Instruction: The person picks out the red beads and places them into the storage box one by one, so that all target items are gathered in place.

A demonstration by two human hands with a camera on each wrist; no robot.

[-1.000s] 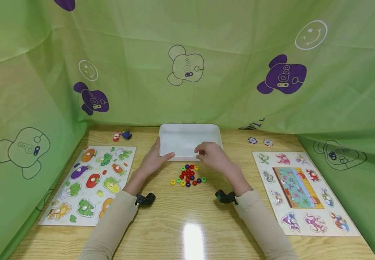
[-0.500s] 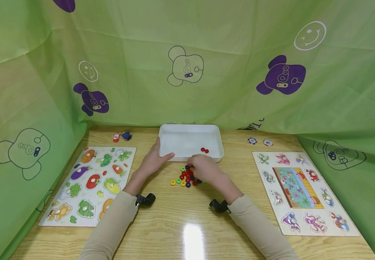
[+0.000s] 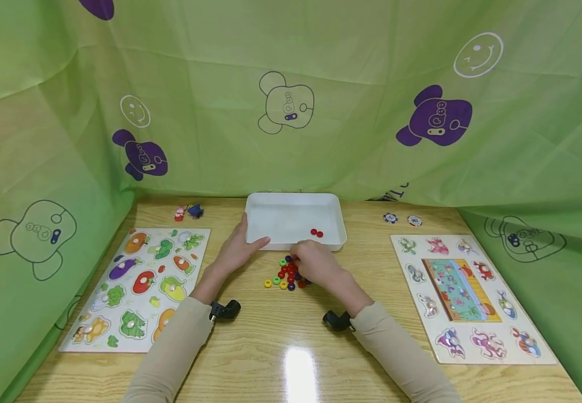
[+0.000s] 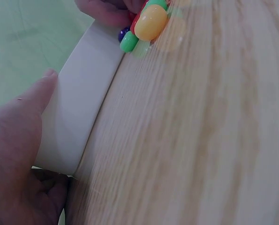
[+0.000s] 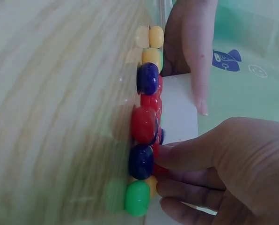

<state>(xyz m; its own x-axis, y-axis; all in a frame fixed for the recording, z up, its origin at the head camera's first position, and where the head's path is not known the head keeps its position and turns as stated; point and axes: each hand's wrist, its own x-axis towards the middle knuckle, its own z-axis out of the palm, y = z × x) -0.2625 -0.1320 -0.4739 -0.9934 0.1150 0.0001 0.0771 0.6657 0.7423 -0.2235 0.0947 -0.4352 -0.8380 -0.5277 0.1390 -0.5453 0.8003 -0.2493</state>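
Note:
My left hand (image 3: 235, 247) holds the front left corner of a white tray (image 3: 291, 215), its thumb over the front wall (image 4: 85, 93). Two red beads (image 3: 316, 233) lie inside the tray near its front. Just in front of the tray is a loose cluster of red, purple, green and yellow beads (image 3: 283, 274). My right hand (image 3: 315, 261) reaches down into this cluster. In the right wrist view its thumb and fingers close around a red bead (image 5: 157, 157), largely hidden behind a dark purple bead (image 5: 142, 161). A green bead (image 5: 137, 198) sits near the fingers.
At the left lies a vegetable puzzle board (image 3: 139, 288), at the right a sea-animal puzzle board (image 3: 474, 296). Two small figurines (image 3: 187, 212) stand back left; two poker chips (image 3: 403, 219) lie back right. A green curtain (image 3: 291, 157) encloses the wooden table (image 3: 260, 358).
My right hand has come from over the tray down to the bead cluster. Two red beads now show in the tray. My left hand has stayed at the tray's corner.

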